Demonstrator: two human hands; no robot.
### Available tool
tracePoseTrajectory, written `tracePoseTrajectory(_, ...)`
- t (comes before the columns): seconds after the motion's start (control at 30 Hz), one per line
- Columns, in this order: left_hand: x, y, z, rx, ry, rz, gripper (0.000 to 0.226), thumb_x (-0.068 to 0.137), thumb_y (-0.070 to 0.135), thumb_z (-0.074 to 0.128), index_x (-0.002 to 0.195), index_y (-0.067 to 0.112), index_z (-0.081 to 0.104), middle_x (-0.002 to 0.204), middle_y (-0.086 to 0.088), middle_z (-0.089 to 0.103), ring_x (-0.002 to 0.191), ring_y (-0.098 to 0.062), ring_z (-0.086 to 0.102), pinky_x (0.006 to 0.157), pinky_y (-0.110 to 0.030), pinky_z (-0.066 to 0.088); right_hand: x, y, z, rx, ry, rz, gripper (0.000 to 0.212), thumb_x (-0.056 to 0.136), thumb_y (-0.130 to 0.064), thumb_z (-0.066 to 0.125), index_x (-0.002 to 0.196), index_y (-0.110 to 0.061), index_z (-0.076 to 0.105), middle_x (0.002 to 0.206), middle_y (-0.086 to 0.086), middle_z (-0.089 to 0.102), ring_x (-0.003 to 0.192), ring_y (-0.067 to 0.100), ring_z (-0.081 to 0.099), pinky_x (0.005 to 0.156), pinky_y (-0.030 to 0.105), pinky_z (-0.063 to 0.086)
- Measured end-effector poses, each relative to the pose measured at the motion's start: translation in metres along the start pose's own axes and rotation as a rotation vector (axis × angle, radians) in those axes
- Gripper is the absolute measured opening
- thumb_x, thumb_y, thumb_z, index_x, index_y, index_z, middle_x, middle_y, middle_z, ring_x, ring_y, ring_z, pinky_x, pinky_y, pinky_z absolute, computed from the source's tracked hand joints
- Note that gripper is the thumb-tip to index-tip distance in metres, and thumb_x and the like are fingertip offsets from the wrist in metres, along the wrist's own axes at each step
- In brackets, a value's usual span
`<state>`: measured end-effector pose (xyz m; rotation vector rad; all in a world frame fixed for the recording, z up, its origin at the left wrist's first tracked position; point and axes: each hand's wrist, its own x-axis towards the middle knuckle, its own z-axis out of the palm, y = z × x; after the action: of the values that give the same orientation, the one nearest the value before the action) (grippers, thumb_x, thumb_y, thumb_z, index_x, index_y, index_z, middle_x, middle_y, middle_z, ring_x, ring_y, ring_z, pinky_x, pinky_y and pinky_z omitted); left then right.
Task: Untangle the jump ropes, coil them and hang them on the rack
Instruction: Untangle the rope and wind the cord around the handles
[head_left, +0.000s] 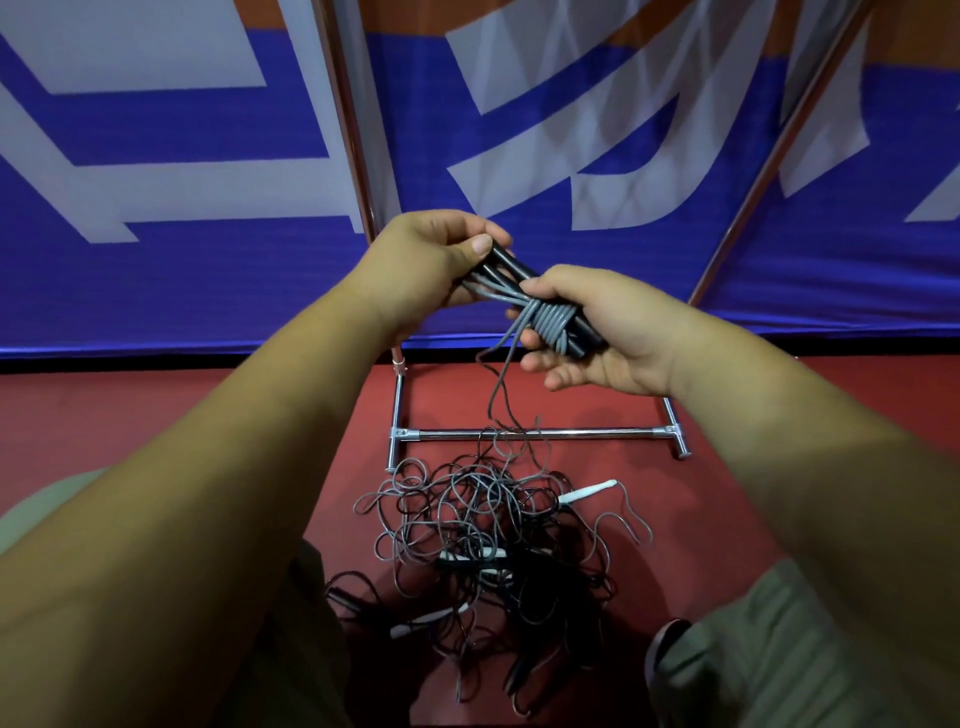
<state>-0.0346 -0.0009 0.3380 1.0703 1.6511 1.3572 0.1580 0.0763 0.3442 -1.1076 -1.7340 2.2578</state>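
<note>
Grey coiled rope (550, 321) with black handles (514, 262) is gripped mid-frame by left hand (426, 270) and right hand (610, 332) | tangled ropes (493, 545) are heaped on red floor (156, 415) below, beside rack (571, 432) | banner (208, 156) writing, upper frame, cannot be read

At frame centre, L hand (426, 265) and R hand (602, 332) both gripped one jump rope (550, 322), grey cord wound round its black handles. Loose end hung to tangled ropes (493, 540), lower centre, on red floor (104, 400), w/ chrome rack (535, 432) just behind.
</note>
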Motion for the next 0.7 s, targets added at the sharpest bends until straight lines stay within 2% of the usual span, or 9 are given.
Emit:
tracePoseTrajectory(0.13,-0.002,0.001,0.002,-0.015,0.0,-0.004,0.02,0.108,0.008,0.054,0.112,0.008,0.074,0.111,-0.02,0.077,0.104,-0.025,0.077,0.09,-0.036,0.063,-0.001,0.002,-0.008,0.041,-0.042,0.06,0.029,0.103,-0.039,0.064,0.111,-0.013,0.073,0.084,0.003,0.072,0.078,0.019,0.072,0.069,0.034,0.058)
tracePoseTrajectory(0.2,-0.003,0.001,0.001,-0.051,-0.011,-0.005,0.02,0.108,0.007,0.054,0.114,0.007,0.074,0.113,-0.021,0.076,0.106,-0.028,0.076,0.091,-0.036,0.062,0.0,0.001,-0.009,0.064,-0.054,0.033,0.025,0.103,-0.036,0.065,0.111,-0.013,0.07,0.083,0.004,0.068,0.07,0.015,0.065,0.062,0.032,0.055)
tracePoseTrajectory(0.3,-0.002,0.001,0.003,-0.168,0.004,-0.027,0.023,0.11,0.013,0.054,0.123,0.003,0.07,0.121,-0.022,0.074,0.112,-0.029,0.074,0.091,-0.034,0.061,0.004,0.0,-0.007,0.107,-0.042,-0.05,0.016,0.105,-0.029,0.063,0.11,-0.014,0.06,0.077,0.003,0.06,0.056,0.01,0.045,0.044,0.022,0.037)
tracePoseTrajectory(0.33,-0.001,0.001,0.004,-0.255,0.004,-0.06,0.029,0.111,0.022,0.053,0.126,0.001,0.067,0.122,-0.022,0.074,0.114,-0.03,0.073,0.092,-0.035,0.061,0.005,0.0,-0.006,0.131,-0.033,-0.077,0.014,0.106,-0.027,0.061,0.11,-0.013,0.059,0.076,0.003,0.058,0.055,0.009,0.041,0.041,0.021,0.031)
tracePoseTrajectory(0.4,0.003,-0.003,0.005,-0.411,-0.056,-0.186,0.061,0.107,0.052,0.051,0.136,-0.001,0.058,0.121,-0.021,0.073,0.12,-0.033,0.07,0.101,-0.042,0.058,0.006,-0.001,-0.007,0.177,-0.014,-0.128,0.012,0.106,-0.024,0.06,0.109,-0.013,0.057,0.076,0.004,0.057,0.054,0.009,0.038,0.038,0.019,0.025)
tracePoseTrajectory(0.47,0.003,-0.012,0.004,-0.337,-0.268,-0.289,0.09,0.098,0.076,0.041,0.15,0.002,0.046,0.133,-0.013,0.07,0.131,-0.029,0.064,0.113,-0.048,0.048,0.006,-0.004,-0.009,0.19,0.013,-0.166,0.011,0.106,-0.023,0.06,0.102,-0.013,0.056,0.077,0.004,0.057,0.054,0.009,0.038,0.038,0.019,0.021)
tracePoseTrajectory(0.5,-0.001,-0.015,0.006,-0.23,-0.39,-0.311,0.089,0.097,0.078,0.035,0.151,0.008,0.047,0.137,-0.007,0.069,0.134,-0.025,0.062,0.116,-0.048,0.044,0.007,-0.005,-0.01,0.185,0.032,-0.178,0.012,0.106,-0.022,0.061,0.099,-0.014,0.056,0.077,0.005,0.057,0.053,0.009,0.038,0.038,0.019,0.02)
tracePoseTrajectory(0.6,-0.014,-0.019,0.01,-0.009,-0.623,-0.274,0.052,0.105,0.053,0.041,0.136,0.018,0.062,0.132,-0.005,0.073,0.125,-0.023,0.067,0.113,-0.047,0.045,0.007,-0.007,-0.014,0.158,0.075,-0.182,0.015,0.104,-0.021,0.062,0.11,-0.008,0.057,0.074,0.006,0.056,0.051,0.008,0.038,0.037,0.018,0.02)
tracePoseTrajectory(0.7,-0.015,-0.019,0.005,0.172,-0.675,-0.204,0.032,0.106,0.024,0.058,0.135,0.014,0.068,0.116,-0.015,0.076,0.095,-0.024,0.07,0.098,-0.041,0.055,0.006,-0.007,-0.019,0.121,0.116,-0.163,0.02,0.101,-0.023,0.065,0.115,-0.009,0.059,0.075,0.006,0.057,0.051,0.009,0.037,0.038,0.018,0.021)
